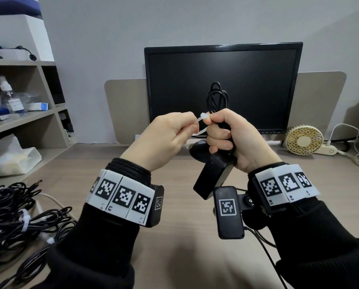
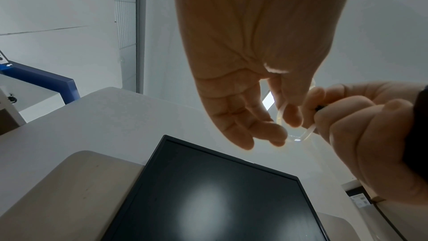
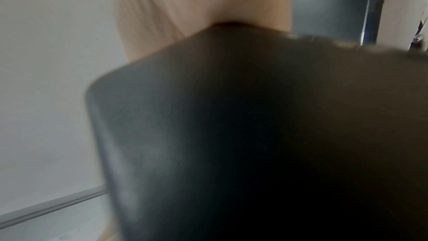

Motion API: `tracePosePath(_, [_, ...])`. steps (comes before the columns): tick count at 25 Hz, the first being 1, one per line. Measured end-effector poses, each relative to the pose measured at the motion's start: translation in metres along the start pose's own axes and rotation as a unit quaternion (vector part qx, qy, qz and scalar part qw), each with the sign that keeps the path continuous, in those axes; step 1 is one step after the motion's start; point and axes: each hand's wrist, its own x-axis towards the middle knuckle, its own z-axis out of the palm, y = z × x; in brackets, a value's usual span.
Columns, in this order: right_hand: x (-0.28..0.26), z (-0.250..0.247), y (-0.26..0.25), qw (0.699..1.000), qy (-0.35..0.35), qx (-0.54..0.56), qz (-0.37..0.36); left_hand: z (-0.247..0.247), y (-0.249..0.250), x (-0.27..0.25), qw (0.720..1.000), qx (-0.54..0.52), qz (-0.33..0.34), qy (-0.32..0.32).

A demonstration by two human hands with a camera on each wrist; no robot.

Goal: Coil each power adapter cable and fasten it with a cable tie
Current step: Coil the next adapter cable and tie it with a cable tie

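From the head view, the right hand (image 1: pixel 235 138) is fisted around a coiled black cable (image 1: pixel 217 97) with its power adapter (image 1: pixel 211 177) hanging below, held up before the monitor (image 1: pixel 222 86), while the left hand (image 1: pixel 170 136) pinches a white cable tie (image 1: pixel 56 117). The left wrist view shows the left-hand fingers (image 2: pixel 289 114) pinching the tie's loop beside the right fist. The right wrist view is blurred, filled by the dark adapter body.
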Motion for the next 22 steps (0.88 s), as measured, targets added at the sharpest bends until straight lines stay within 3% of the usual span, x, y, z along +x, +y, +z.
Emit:
tracePosePath(6, [-0.0001,-0.002,0.0004,1.0,-0.002,0.019,0.003,0.0007,-0.001,-0.0002,1.0,-0.012,-0.005,0.008])
tracePosePath(15, [-0.0006,-0.0041,0.0,0.996,0.028,-0.079,-0.033,0.0042,-0.0001,-0.001,1.0,-0.003,-0.02,-0.006])
tracePosePath(22, [0.0022,-0.0062,0.0023,0.998,0.019,-0.055,-0.023,0.0029,-0.0004,-0.0018,1.0,-0.006,-0.026,-0.007])
